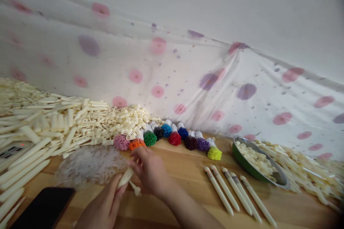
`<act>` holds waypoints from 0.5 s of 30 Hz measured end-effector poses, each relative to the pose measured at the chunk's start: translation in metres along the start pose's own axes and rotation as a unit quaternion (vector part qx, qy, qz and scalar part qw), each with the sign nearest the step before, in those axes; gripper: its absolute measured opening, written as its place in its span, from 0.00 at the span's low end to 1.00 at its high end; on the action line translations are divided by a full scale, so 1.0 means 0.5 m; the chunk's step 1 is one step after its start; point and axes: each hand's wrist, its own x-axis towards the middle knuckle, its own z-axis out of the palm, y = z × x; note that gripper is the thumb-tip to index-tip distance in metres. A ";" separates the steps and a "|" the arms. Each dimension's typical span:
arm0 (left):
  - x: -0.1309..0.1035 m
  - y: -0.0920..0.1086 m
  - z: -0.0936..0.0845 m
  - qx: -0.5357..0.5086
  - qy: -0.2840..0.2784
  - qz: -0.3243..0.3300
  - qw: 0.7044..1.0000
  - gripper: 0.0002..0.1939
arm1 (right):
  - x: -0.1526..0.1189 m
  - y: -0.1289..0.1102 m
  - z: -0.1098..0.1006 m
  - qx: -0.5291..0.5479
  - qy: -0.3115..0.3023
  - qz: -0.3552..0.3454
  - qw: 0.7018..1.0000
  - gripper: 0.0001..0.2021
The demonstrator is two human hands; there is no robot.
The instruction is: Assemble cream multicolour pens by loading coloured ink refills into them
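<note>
Over a wooden table, left hand gripping a cream part, right hand half-curled beside it, hold unclear

No lettering (nor any number) is readable.

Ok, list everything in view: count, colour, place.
Wall: one, grey, back
Spotted sheet: one, white, back
Table: one, brown, beneath
Loose parts: many, cream, left
Bundles: ten, white with multicoloured ends, centre
Clear pieces: many, colourless, left foreground
Device: one, pale, left edge
Phone: one, black, lower left
Pens: five, cream, right foreground
Bowl: one, green, right
Bowl's contents: many, cream, inside
Strips: many, cream, far right
Held part: one, cream, lower centre
Small piece: one, cream, lower centre
Left hand: one, bare, around held part
Right hand: one, bare, centre
</note>
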 end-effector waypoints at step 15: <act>0.041 -0.024 -0.071 -0.263 0.158 -0.106 0.946 0.11 | 0.196 0.067 0.053 -0.126 -0.068 -0.136 0.980 0.12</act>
